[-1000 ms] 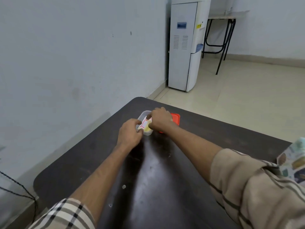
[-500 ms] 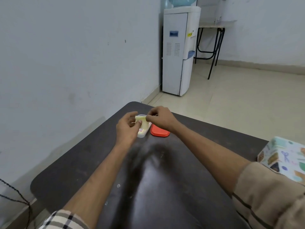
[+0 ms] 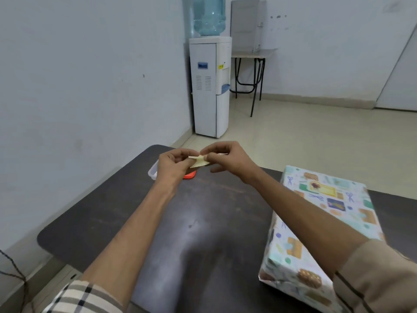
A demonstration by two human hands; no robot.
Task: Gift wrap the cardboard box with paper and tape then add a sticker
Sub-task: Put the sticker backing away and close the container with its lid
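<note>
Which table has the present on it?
The dark table close by: the wrapped box lies on its right side. The pale folding table by the far wall, on thin black legs, holds no present.

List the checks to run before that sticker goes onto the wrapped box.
1. Grip on the sticker: ok, pinched between the left hand and the right hand above the table.
2. Backing peeled off: cannot tell, too small.
3. Paper covers the wrapped box: ok, no bare cardboard on the faces in view.
4. Box flat on the table by the right forearm: ok.
5. Taped seams holding: cannot tell, none visible.
6. Cover on the container: not ok, the red lid lies off it.
</note>
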